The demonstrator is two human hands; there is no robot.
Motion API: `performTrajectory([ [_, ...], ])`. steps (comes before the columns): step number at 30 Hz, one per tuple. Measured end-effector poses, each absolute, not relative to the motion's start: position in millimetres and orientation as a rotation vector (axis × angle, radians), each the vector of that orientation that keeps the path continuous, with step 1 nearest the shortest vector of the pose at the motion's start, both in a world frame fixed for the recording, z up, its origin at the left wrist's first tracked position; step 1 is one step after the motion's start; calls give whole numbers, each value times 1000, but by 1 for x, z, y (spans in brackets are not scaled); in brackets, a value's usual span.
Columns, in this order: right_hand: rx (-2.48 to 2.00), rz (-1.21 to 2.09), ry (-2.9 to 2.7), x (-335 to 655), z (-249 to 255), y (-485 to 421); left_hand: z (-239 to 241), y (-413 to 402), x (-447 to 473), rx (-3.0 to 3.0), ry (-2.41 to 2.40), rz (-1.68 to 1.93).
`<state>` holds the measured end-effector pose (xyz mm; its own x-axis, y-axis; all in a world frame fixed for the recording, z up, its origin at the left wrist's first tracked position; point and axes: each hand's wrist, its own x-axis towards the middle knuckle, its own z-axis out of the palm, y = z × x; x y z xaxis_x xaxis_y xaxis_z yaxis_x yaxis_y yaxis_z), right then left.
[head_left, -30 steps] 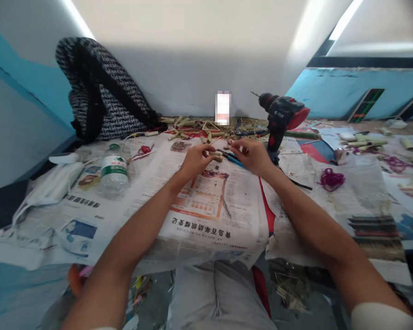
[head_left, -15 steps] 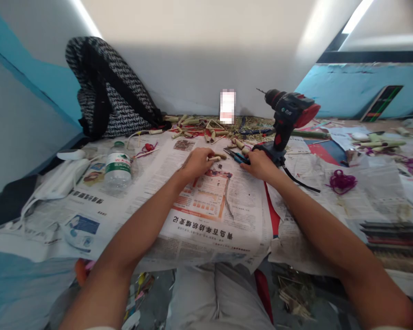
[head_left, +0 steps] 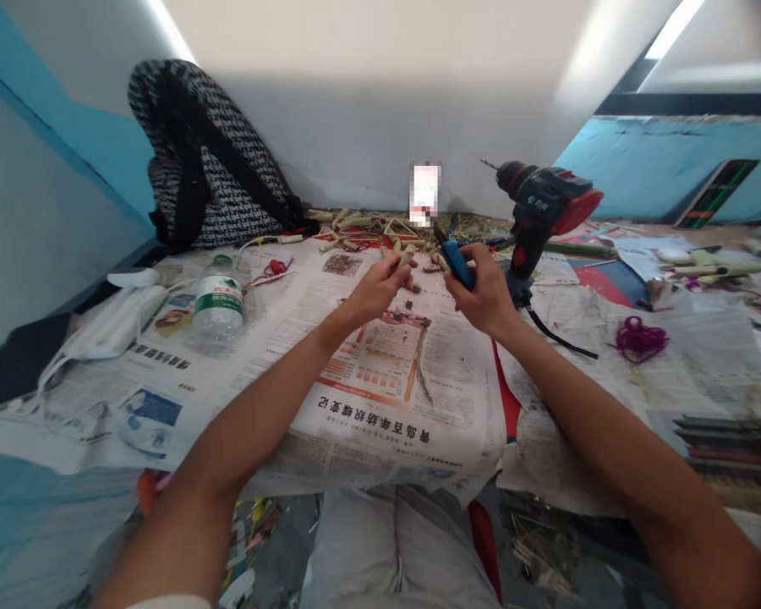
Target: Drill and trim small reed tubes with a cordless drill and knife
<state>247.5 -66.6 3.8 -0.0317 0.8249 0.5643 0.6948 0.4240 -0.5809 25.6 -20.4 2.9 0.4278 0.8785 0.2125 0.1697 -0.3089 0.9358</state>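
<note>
My left hand (head_left: 384, 283) is closed around a short pale stem piece (head_left: 407, 255), whose end stands up between the fingers. It is raised a little above the newspaper (head_left: 348, 431). In my right hand (head_left: 485, 292) is a blue-handled tool that looks like pliers (head_left: 457, 262), with its dark tip pointing up and away. The fingers wrap the handles, so whether the jaws are apart is unclear. Both hands are side by side with a gap between them. A thin dry strip (head_left: 424, 372) and dark crumbs lie on the newspaper below.
A cordless drill (head_left: 533, 203) stands upright right of my right hand. Cut stems (head_left: 348, 222) and shavings lie along the wall, near a propped phone (head_left: 425, 190). To the left are a water bottle (head_left: 219, 303), a mask (head_left: 111, 321) and a backpack (head_left: 228, 178); purple cord (head_left: 640, 338) lies right.
Both hands have lifted off the newspaper. The pliers have swung from lying low and pointing left to pointing upward, and the stem piece has come up in my left hand.
</note>
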Motion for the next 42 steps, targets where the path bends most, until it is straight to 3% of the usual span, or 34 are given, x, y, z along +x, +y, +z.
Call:
performTrajectory([
  [7, -1262, 385, -1934, 241, -4, -72, 14, -36, 35, 1519, 776, 965],
  [32, -1353, 585, -1893, 240, -5, -66, -3, -30, 33, 1675, 972, 1075],
  [42, -1282, 825, -1808, 232, -13, -67, -5, -29, 32, 1806, 991, 1018],
])
